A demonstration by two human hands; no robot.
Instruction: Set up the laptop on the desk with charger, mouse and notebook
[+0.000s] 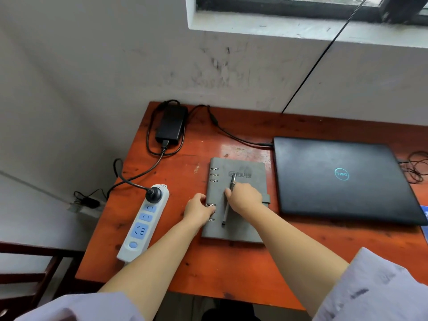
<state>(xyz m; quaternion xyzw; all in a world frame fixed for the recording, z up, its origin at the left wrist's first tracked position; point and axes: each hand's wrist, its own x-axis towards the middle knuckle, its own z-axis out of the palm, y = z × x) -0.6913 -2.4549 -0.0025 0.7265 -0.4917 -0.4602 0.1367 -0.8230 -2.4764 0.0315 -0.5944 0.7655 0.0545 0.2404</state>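
Note:
A grey ring-bound notebook [245,172] lies shut on the orange wooden desk [231,269], left of a shut black laptop [335,177]. A pen [228,205] rests lengthwise on the notebook's cover. My right hand [245,196] lies over the pen's middle, fingers curled on it. My left hand [199,209] grips the notebook's left edge at the rings. A black charger brick [172,123] sits at the desk's far left corner; its cable [231,133] runs to the laptop's left side and its plug [153,194] sits in a white power strip [143,224]. No mouse is in view.
Thin black cords [416,167] lie at the desk's right edge, with a blue object [425,214] beside the laptop. A dark wooden chair [25,274] stands at the lower left. The wall and a window sill [301,31] rise behind the desk.

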